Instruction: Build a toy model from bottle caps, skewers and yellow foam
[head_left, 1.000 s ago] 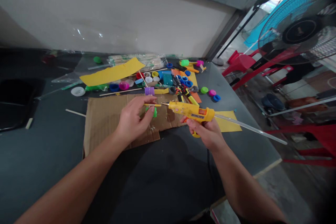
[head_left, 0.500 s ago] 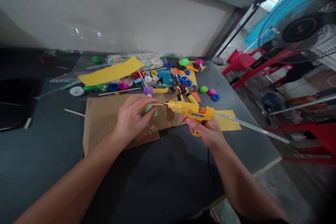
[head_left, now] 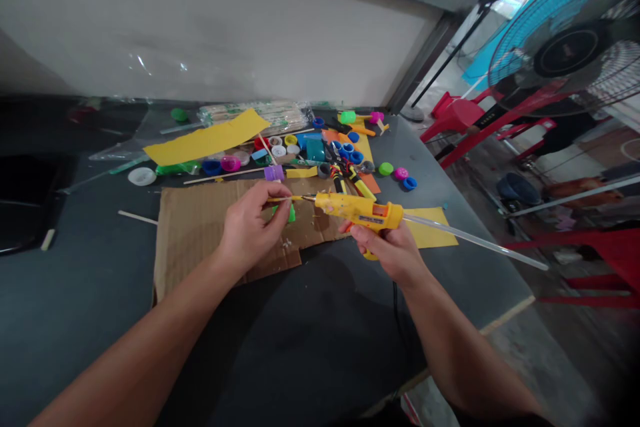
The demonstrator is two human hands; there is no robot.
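My right hand (head_left: 393, 247) is wrapped round the handle of a yellow hot glue gun (head_left: 360, 208), which points left. From its back end sticks a long clear glue stick (head_left: 475, 240). My left hand (head_left: 250, 223) pinches a thin yellow strip (head_left: 296, 198) between thumb and fingers. The gun's metal nozzle (head_left: 309, 198) is at the strip's right end; whether they touch I cannot tell. Below both lies a piece of corrugated cardboard (head_left: 187, 233). A bright green piece (head_left: 291, 215) shows just behind my left fingertips, and a purple cap (head_left: 273, 173) stands beyond them.
Behind the cardboard lie several coloured bottle caps (head_left: 230, 163), a yellow paper strip (head_left: 205, 138), pliers (head_left: 360, 181) and a bag of wooden sticks (head_left: 260, 113). Yellow paper (head_left: 435, 227) lies at right. A fan (head_left: 570, 50) and red chairs (head_left: 460, 117) stand beyond the table.
The yellow strip between my left fingers now shows more plainly, its right end at the nozzle. The whole view has shifted slightly; both hands keep their grips.
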